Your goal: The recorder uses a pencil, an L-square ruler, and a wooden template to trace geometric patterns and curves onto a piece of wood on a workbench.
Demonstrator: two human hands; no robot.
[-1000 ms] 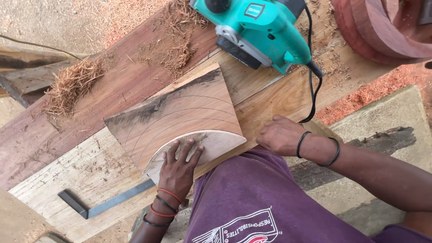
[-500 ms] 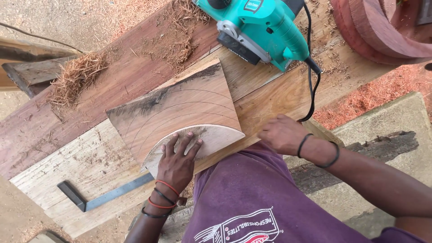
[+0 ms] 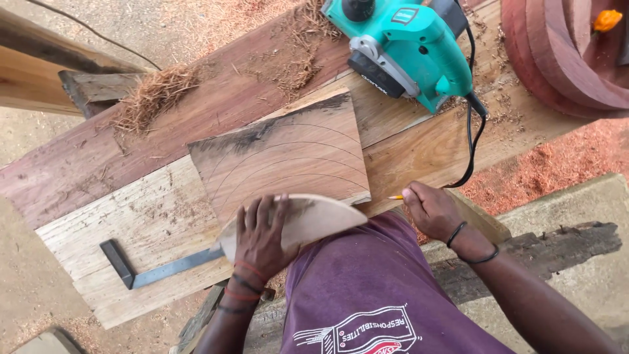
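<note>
Item: curved template (image 3: pixel 308 219), pale thin wood with one rounded edge, lying across the near edge of a brown board (image 3: pixel 288 154) that bears several pencilled arcs; the placement suggests the template serves as a guide for tracing further arcs parallel to those already drawn. Left hand (image 3: pixel 260 236): fingers spread flat on top of the template, pressing it down, grip apart and not closed round anything, apparently so the template does not slide on the board. Right hand (image 3: pixel 432 211): closed on a short yellow pencil (image 3: pixel 396 196), tip pointing toward the board's near right corner, held just beside the template's right end. Support: the board rests on a wide pale plank (image 3: pixel 131 229) and a reddish plank (image 3: pixel 216 92) that together act as the desk. Try square (image 3: pixel 154 269): dark metal, lying flat on the pale plank toward the near left corner, just beside the template's left end, within reach of the left hand. Electric planer (image 3: pixel 400 46): teal body, parked at the far right edge with its black cord (image 3: pixel 473 141) trailing toward the person. Wood shavings (image 3: pixel 154 95): heaped at the far left edge. Curved red wooden pieces (image 3: pixel 557 59): stacked beyond the far right corner.
</note>
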